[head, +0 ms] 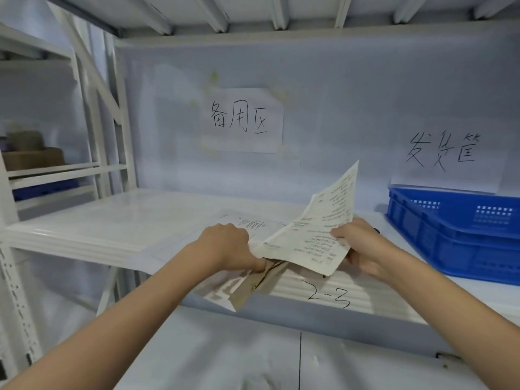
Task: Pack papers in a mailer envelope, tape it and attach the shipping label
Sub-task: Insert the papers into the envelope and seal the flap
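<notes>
Between my two hands, over the front lip of the white shelf [84,220], the papers [315,232] were held tilted, far corner up toward the back wall. My right hand [363,249] pinched their right edge, thumb on the printed face and the other fingers curled behind. My left hand [228,246] was closed on the mouth of the mailer envelope [253,288], which hung below and just nearer than those fingers, its lower corner past the shelf lip. I could not tell whether the sheets' near corner had entered the mouth yet.

I judged this to be the insertion step. To do it well I would have spread the opening wider with the left fingers, squared the sheets, led with one short edge and slid them down along the inner wall, not crumpling the bent corner.

To the right of my right fingers, well apart, stood the blue crate [450,237], limiting any swing that way. Beyond the left fingers a flat sheet [253,222] lay on the shelf; leftward of them the shelf looked open.
</notes>
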`<state>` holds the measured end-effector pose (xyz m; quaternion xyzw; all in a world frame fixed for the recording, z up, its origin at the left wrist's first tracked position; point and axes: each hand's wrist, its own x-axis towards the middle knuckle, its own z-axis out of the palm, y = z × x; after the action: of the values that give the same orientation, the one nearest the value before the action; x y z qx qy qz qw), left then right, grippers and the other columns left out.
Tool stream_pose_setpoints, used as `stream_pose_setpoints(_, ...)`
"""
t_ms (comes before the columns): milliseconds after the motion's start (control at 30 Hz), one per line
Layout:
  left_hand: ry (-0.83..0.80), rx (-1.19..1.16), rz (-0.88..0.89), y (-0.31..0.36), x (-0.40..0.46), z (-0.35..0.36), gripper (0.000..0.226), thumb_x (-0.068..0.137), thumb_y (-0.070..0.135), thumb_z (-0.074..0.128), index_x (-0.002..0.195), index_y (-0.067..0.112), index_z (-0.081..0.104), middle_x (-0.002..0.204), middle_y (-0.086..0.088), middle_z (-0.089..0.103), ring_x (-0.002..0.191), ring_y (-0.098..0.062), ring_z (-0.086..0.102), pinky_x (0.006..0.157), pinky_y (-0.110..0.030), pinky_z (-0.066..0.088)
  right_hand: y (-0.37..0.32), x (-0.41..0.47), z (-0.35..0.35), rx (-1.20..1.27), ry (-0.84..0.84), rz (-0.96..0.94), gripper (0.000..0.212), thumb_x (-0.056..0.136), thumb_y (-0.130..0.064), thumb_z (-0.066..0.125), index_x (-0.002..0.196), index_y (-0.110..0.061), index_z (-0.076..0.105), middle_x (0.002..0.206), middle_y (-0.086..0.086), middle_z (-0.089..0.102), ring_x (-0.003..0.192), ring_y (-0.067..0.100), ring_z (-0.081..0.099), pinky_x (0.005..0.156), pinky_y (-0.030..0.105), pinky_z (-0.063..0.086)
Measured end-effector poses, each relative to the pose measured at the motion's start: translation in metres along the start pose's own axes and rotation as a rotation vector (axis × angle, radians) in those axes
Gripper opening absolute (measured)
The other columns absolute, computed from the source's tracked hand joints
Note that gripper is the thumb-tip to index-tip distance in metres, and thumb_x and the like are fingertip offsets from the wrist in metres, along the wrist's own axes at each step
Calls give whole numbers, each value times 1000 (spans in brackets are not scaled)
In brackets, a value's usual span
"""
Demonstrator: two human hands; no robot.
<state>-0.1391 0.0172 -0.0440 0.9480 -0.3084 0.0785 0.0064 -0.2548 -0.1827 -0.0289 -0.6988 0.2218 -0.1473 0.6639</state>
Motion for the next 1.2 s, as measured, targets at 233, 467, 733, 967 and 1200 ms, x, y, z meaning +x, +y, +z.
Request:
stream_pose_setpoints(233, 19, 36, 37, 7, 6, 2, 46, 76, 58, 57, 50, 20, 50, 61, 2, 47, 55, -13, 41, 51, -27, 32, -7, -1, -29, -70, 11, 8, 39, 98, 4, 39, 134, -4, 50, 95, 5, 69, 89, 22, 67, 87, 40, 53)
stream_pose_setpoints(467, 51, -24, 172, -1, 5, -2, 36, 76, 44, 60, 78, 9, 64, 73, -5, 56, 65, -23, 49, 51, -26, 33, -23, -7, -31, -103, -51, 28, 33, 99, 1, 40, 131, -4, 48, 103, 12, 70, 73, 19, 73, 46, 27, 56)
stream_pose_setpoints(733, 138, -168, 246, -15, 8, 10, 27, 72, 31, 50, 70, 7, 60, 83, -10, 66, 74, -29, 59, 72, -42, 53, -32, -9, -13, 7, -130, 62, 35, 97, 8, 34, 129, 2, 47, 104, 19, 68, 73, 25, 74, 50, 33, 60)
stream_pose_setpoints(967, 182, -329, 270, -27, 10, 12, 33, 68, 32, 51, 67, 0, 58, 93, -7, 63, 80, -30, 61, 72, -49, 53, -38, -19, -9, -56, -141, 110, 24, 98, 8, 36, 118, 3, 49, 90, 20, 67, 51, 23, 72, 40, 27, 56)
stream_pose_setpoints(1200, 107, -391, 264, -29, 11, 3, 17, 68, 28, 51, 58, 15, 48, 86, -13, 57, 68, -15, 42, 62, -35, 41, -42, -26, -20, -135, -172, 203, 25, 95, 6, 47, 118, 7, 55, 75, 19, 75, 52, 24, 72, 42, 26, 57)
